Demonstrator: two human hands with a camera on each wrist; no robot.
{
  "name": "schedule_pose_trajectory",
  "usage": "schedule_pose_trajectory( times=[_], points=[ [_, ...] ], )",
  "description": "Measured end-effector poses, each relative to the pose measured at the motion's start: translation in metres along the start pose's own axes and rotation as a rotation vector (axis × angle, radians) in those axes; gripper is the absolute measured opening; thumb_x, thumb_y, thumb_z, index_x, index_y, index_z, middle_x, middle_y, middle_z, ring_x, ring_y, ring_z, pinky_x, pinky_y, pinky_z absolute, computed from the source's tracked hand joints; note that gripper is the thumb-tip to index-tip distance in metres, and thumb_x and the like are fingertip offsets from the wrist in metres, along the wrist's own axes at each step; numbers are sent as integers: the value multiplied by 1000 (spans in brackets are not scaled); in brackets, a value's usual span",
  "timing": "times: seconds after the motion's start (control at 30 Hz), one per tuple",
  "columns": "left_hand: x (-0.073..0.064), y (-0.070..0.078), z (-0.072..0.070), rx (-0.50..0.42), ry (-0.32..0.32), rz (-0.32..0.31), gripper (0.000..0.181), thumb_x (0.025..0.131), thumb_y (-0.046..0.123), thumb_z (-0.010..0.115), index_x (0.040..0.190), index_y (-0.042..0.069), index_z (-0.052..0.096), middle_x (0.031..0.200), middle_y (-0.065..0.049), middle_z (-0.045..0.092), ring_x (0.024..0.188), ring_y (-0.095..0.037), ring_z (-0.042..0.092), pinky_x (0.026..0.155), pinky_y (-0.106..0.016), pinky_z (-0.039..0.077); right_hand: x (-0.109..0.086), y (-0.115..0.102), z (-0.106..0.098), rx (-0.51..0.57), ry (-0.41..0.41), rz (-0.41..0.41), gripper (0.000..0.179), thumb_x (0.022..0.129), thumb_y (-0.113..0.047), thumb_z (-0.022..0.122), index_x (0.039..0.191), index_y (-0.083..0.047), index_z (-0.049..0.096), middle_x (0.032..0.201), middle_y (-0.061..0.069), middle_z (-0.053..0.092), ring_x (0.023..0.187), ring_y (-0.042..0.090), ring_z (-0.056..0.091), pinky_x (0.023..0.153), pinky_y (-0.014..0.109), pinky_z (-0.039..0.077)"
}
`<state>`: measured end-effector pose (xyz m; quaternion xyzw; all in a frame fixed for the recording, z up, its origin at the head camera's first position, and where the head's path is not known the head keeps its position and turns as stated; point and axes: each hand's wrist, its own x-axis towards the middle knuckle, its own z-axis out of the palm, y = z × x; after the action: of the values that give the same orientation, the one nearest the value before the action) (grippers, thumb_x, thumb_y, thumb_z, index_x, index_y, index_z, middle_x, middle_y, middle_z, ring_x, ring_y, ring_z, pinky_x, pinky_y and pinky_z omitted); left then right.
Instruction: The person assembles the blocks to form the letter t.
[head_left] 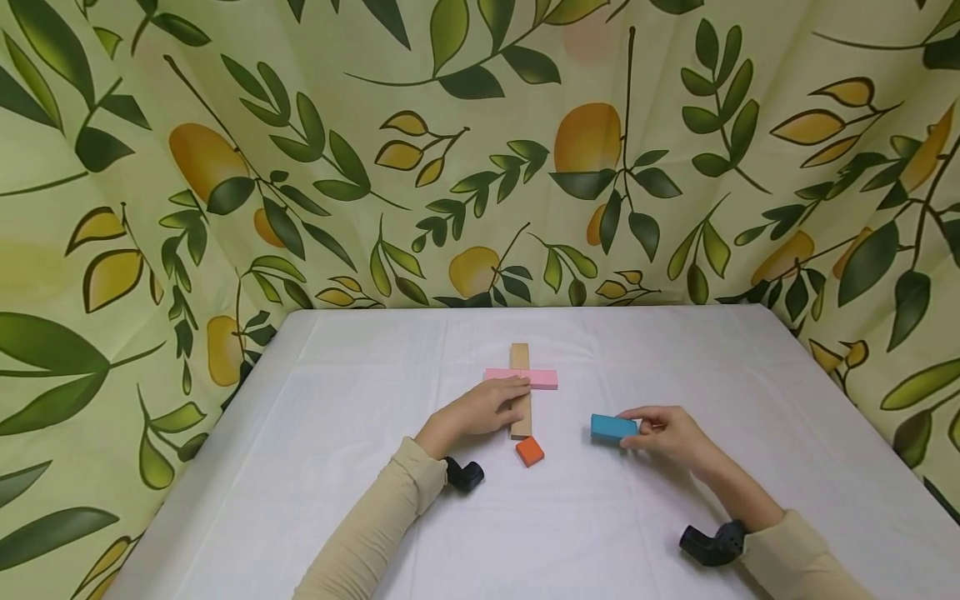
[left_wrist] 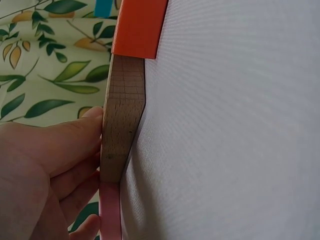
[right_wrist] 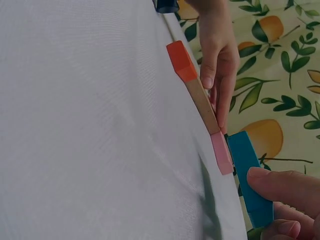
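Observation:
My right hand (head_left: 670, 432) pinches a blue rectangular block (head_left: 611, 427) by its right end, and its shadow falls on the cloth. In the right wrist view the thumb lies across the blue block (right_wrist: 247, 160). To the left, my left hand (head_left: 483, 406) rests its fingers on flat-lying blocks, over the pink blocks (head_left: 544, 380) and a plain wooden block (head_left: 521, 427). The left thumb (left_wrist: 75, 135) touches the edge of the wooden block, and the fingers partly hide the pink row. An orange block (head_left: 530, 451) lies turned at an angle at the wooden block's near end.
Another wooden block (head_left: 520, 356) extends beyond the pink row, so the pieces form a cross. A white cloth (head_left: 360, 367) covers the table. Behind it hangs a leaf-and-fruit patterned curtain (head_left: 495, 167). Black wrist devices (head_left: 712, 546) are worn at both wrists.

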<state>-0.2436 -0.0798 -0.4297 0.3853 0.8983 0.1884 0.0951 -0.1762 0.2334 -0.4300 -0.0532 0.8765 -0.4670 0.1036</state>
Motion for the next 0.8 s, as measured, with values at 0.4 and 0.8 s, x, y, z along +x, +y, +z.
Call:
schedule_pose_trajectory(
  times=[0.4,0.8],
  points=[
    [-2,3,-1,-7,-1,-17,50,98,21,54,143,2,44,153,-10,43,146,-25,37,120,-39,32,1,2,9,51,-45,-44,48,77,-15,79,116,9,64,66,-6,38,63,1,37,54,17,31],
    [-1,1,0,-1,-1,-13,50,99,21,54,143,2,44,153,-10,43,146,-24,37,120,-39,32,1,0,16,34,-82,-59,47,77,-16,80,115,7,65,67,-4,38,64,1,38,55,17,32]
  ],
)
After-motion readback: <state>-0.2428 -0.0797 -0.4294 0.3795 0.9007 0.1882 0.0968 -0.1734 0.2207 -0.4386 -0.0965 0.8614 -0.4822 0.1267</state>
